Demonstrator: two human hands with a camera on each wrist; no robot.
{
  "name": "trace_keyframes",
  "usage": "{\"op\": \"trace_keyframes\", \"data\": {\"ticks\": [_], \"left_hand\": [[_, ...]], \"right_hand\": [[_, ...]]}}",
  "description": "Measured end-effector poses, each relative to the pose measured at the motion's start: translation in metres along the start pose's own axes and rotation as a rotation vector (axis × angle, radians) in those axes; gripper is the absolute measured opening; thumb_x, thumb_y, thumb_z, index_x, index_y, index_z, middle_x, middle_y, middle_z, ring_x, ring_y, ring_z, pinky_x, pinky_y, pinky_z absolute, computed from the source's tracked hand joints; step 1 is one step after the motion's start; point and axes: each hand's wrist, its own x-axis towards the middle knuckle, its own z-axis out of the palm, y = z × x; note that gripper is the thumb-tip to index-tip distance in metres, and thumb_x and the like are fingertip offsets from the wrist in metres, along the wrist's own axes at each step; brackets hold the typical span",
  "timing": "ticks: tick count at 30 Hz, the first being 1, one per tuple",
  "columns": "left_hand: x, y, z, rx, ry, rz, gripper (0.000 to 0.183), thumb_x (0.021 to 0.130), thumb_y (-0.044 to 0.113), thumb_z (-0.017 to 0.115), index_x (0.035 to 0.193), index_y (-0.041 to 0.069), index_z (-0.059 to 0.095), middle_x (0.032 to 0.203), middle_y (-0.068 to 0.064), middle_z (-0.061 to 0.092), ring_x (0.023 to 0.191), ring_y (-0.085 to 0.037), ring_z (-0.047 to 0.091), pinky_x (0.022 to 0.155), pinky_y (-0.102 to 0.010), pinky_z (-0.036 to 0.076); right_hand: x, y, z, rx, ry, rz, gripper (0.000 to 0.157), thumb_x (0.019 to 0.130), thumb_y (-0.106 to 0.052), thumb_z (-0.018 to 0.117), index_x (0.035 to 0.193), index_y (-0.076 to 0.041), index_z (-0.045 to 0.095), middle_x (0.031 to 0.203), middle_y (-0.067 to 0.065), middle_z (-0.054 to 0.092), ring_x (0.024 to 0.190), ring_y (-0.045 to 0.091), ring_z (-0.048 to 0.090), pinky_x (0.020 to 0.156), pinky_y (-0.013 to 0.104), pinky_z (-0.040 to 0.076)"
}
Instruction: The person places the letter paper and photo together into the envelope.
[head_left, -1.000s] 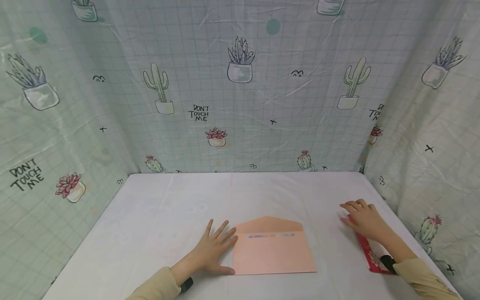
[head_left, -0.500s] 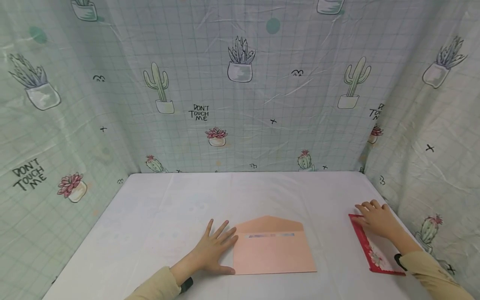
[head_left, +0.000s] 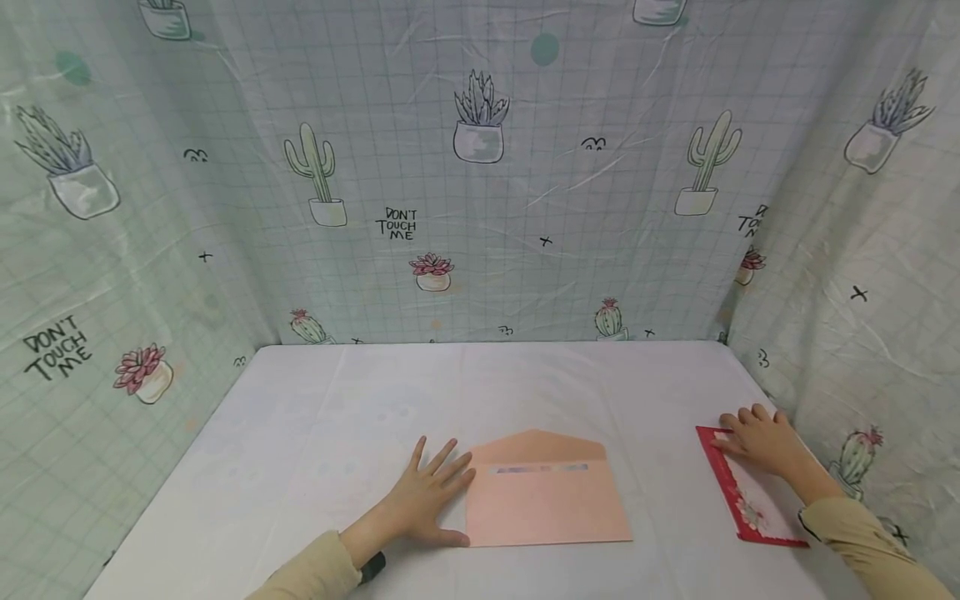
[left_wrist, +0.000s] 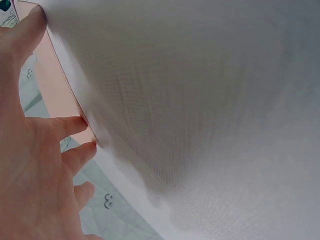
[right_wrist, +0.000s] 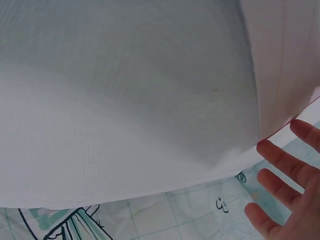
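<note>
A peach envelope (head_left: 547,508) lies flat on the white table, its pointed flap (head_left: 536,446) unfolded away from me. A narrow bluish strip (head_left: 543,469) shows across the body just below the flap. My left hand (head_left: 431,496) rests at the envelope's left edge with fingers spread, fingertips and thumb right against that edge. Off to the right lies a red-bordered card (head_left: 757,507) with a white flower printed on a pale middle. Over its far end is my right hand (head_left: 765,442), thumb across the face. Two straight fingertips (right_wrist: 272,150) meet the card's edge in the right wrist view.
White cloth covers the table (head_left: 337,417). A curtain (head_left: 480,208) printed with cacti rises behind it and along both sides. Bare cloth separates the envelope from the card. A dark band (head_left: 372,568) sits at my left wrist.
My right hand has shifted rightward over the card, uncovering more of its left border and flower. The left hand and envelope have stayed in place.
</note>
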Motion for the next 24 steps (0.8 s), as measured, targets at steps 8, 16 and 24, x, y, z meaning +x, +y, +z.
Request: {"op": "trace_keyframes", "data": {"ticks": [8,16,24], "left_hand": [[0.001,-0.001,0.001,0.008,-0.009,-0.007,0.086,0.070,0.077,0.040,0.133,0.018,0.042,0.142,-0.005,0.037,0.134,-0.033,0.026,0.100,-0.065,0.020],[0.001,-0.005,0.014,0.008,0.065,0.018,0.089,0.070,0.080,0.034,0.134,0.018,0.040,0.143,-0.006,0.035,0.135,-0.033,0.023,0.100,-0.066,0.016],[0.000,-0.002,0.002,0.010,0.018,0.002,0.087,0.070,0.078,0.039,0.132,0.018,0.043,0.141,-0.005,0.038,0.133,-0.033,0.028,0.098,-0.065,0.022]], "right_hand": [[0.002,0.005,0.009,0.008,-0.011,0.004,0.051,0.074,-0.049,0.061,0.104,-0.009,0.054,0.089,0.014,0.054,0.086,0.033,0.047,0.067,0.049,0.039],[0.002,0.005,0.010,0.037,-0.036,0.028,0.051,0.075,-0.051,0.061,0.103,-0.010,0.050,0.087,0.015,0.054,0.084,0.034,0.047,0.065,0.050,0.039],[0.006,0.006,0.009,0.078,-0.065,0.066,0.050,0.072,-0.053,0.062,0.096,-0.011,0.049,0.083,0.017,0.051,0.082,0.039,0.046,0.068,0.060,0.038]]}}
